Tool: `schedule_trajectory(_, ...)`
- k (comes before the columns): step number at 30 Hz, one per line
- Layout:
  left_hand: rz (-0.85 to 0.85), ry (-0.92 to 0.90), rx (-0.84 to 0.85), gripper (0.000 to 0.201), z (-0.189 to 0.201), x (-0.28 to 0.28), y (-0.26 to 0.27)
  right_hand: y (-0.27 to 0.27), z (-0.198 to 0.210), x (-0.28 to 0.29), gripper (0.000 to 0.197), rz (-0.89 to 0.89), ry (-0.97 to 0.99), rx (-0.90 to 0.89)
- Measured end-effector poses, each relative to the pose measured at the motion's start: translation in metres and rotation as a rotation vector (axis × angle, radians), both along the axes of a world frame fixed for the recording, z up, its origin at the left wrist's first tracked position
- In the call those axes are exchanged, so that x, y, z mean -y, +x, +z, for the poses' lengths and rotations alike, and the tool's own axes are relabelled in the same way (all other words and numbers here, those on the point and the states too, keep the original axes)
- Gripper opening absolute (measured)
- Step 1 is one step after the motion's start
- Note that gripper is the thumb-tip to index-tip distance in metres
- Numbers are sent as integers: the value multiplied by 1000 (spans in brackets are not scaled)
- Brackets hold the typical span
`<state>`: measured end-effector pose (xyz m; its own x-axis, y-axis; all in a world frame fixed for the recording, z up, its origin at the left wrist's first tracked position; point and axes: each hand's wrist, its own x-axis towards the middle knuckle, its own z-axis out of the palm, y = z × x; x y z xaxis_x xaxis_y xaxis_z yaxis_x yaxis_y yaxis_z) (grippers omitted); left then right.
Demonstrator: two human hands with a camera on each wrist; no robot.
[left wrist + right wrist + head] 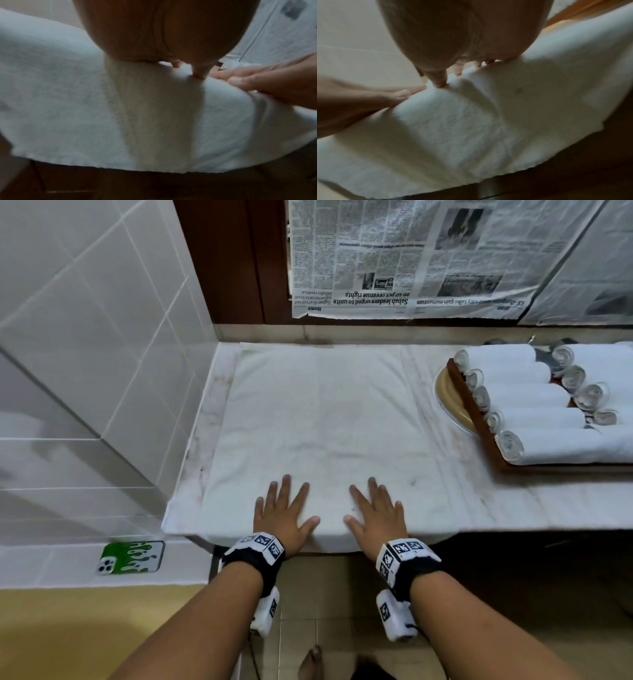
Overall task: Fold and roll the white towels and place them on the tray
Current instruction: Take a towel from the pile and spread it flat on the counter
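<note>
- My left hand (283, 513) and right hand (376, 515) lie flat, fingers spread, pressing the towel's near part; they grip nothing.
- The towel (329, 422) is white, spread flat on the surface (565, 501), faintly creased, its near edge hanging over the front.
- Left of it the wall stands close; to the right bare surface runs to the tray (479, 419), filled with rolled towels (534, 397).

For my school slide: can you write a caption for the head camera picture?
Both hands, left hand and right hand, press flat on a spread white towel beside a tray of rolled towels.
</note>
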<state>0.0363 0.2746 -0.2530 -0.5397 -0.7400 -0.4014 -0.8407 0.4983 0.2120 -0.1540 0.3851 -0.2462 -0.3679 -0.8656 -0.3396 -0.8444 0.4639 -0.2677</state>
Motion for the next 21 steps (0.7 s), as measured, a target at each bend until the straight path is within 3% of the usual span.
schedule_trajectory(6,313,-55,57,83,1,48,50,-92,0,-4,74,-281,138,-5)
schedule_trajectory(10,440,-1,123,83,7,77,37,-111,13,30,81,-476,206,11)
schedule_trajectory(12,395,-59,120,79,13,86,3,-100,21,63,83,-406,157,-25)
schedule_trajectory(16,148,-24,38,72,14,98,-67,-67,23,123,80,-19,96,43)
schedule_trajectory(19,129,28,74,75,3,112,-69,-74,12,147,83,50,194,134)
schedule_trajectory(21,208,17,75,82,-2,126,-51,-94,6,153,87,39,228,144)
